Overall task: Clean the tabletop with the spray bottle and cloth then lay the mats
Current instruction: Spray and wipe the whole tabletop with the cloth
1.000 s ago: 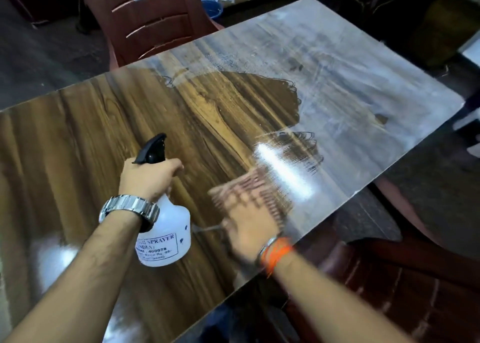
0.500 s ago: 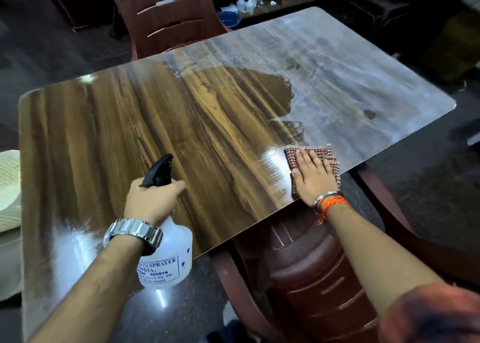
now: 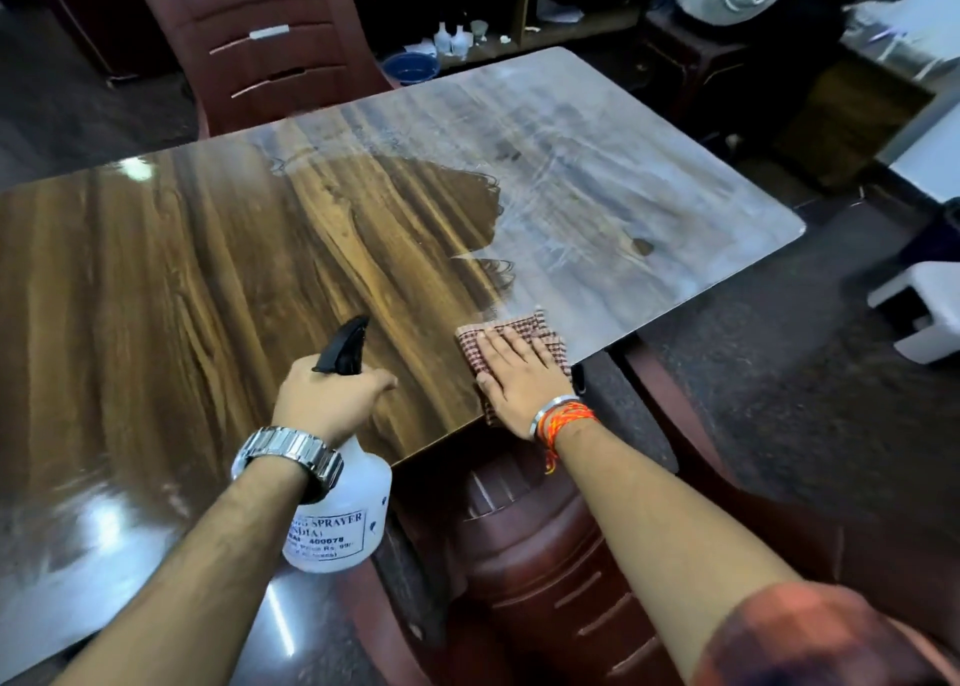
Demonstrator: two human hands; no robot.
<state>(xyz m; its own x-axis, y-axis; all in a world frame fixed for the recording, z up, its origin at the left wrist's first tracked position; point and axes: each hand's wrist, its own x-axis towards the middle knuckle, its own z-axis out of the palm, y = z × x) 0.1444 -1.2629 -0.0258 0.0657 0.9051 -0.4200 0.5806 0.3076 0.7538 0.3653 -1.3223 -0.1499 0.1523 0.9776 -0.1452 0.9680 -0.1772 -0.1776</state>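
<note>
The wooden tabletop (image 3: 218,280) is glossy brown on the left and hazy white with streaks on the far right. My left hand (image 3: 324,399) grips the neck of a white spray bottle (image 3: 345,522) with a black trigger head, held above the table's near edge. My right hand (image 3: 519,373) lies flat, fingers straight, pressing a red-and-white checked cloth (image 3: 511,329) onto the table at its near edge, where the clean wood meets the hazy part. No mats are in view.
A maroon plastic chair (image 3: 270,46) stands at the table's far side and another (image 3: 550,571) is tucked under the near edge below my arms. Shelves with small bottles and a blue bowl (image 3: 410,67) lie beyond. A white stool (image 3: 924,316) sits at right.
My right hand swept the cloth right along the near edge, then drew it slightly back toward me. The left hand kept holding the bottle. The view shifted back from the table.
</note>
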